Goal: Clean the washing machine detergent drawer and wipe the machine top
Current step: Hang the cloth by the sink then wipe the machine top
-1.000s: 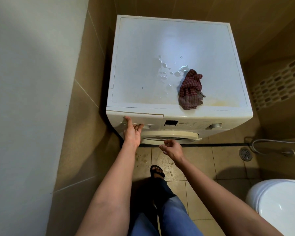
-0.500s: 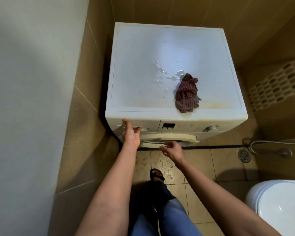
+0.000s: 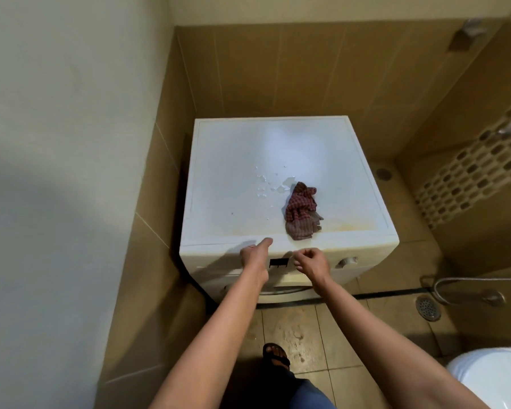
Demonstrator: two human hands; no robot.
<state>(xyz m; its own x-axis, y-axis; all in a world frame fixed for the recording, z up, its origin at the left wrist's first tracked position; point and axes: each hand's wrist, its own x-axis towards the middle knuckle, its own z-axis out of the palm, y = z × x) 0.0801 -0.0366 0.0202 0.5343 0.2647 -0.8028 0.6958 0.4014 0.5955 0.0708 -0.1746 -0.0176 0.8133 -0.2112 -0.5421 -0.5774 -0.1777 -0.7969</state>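
Change: both hands are coming up the machine (image 3: pixel 369 252) front; drawer (image 3: pixel 213 256) staying shut, so cleaning isn't starting yet.
Drawer: sitting front-left, 7 o'clock, long axis running 9-to-3, facing 6.
Left hand (image 3: pixel 255 255): one finger lying straight, rest hidden, can't tell.
Right hand (image 3: pixel 310 264): fingers (image 3: pixel 303 252) curling loosely, gripping nothing.

White washing machine top (image 3: pixel 233 160), crumpled red checked cloth (image 3: pixel 301 212) lying near its front edge right of centre, water drops (image 3: pixel 261 188) scattered just left of and behind the cloth, yellowish stain (image 3: pixel 351 224) along the front right
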